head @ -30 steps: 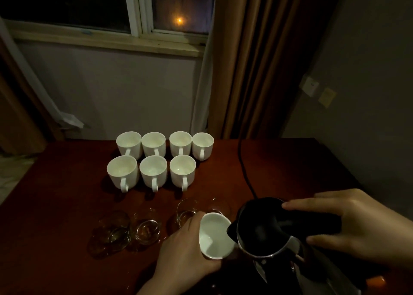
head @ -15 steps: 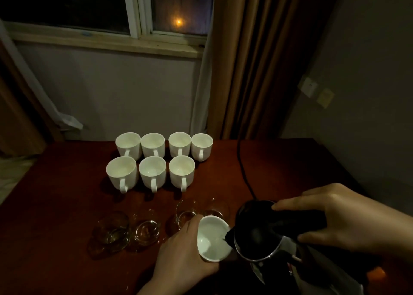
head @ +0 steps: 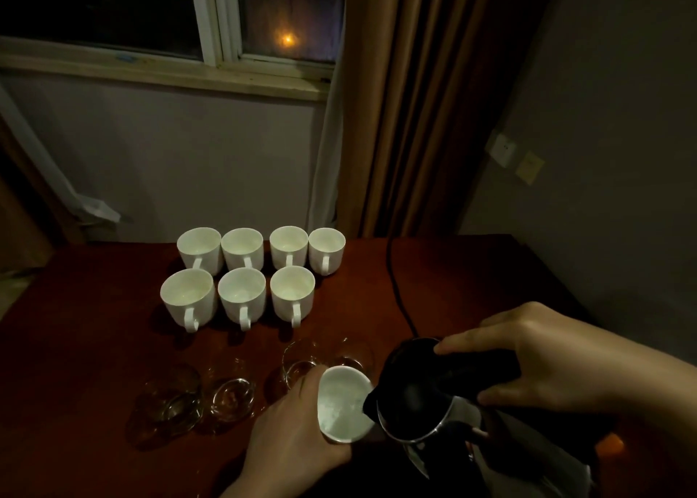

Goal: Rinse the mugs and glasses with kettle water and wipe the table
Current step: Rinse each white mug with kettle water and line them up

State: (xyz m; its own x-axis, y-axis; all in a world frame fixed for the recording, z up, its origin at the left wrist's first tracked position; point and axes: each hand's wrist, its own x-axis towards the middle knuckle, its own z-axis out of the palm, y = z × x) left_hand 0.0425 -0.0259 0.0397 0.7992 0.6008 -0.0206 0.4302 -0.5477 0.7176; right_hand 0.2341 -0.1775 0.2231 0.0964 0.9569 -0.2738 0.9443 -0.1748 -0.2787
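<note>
Fingers (head: 301, 395) of the left hand (head: 290, 437) are wrapped around a white mug (head: 344, 403), tilted with its mouth at the kettle (head: 418, 395) spout. Right hand (head: 535, 362) fingers are clamped over the kettle's black top. Seven mugs (head: 241, 294) are lined up beyond the kettle on the bench (head: 471, 290); glasses (head: 230, 395) are seen left of it, just beside the held mug.
</note>
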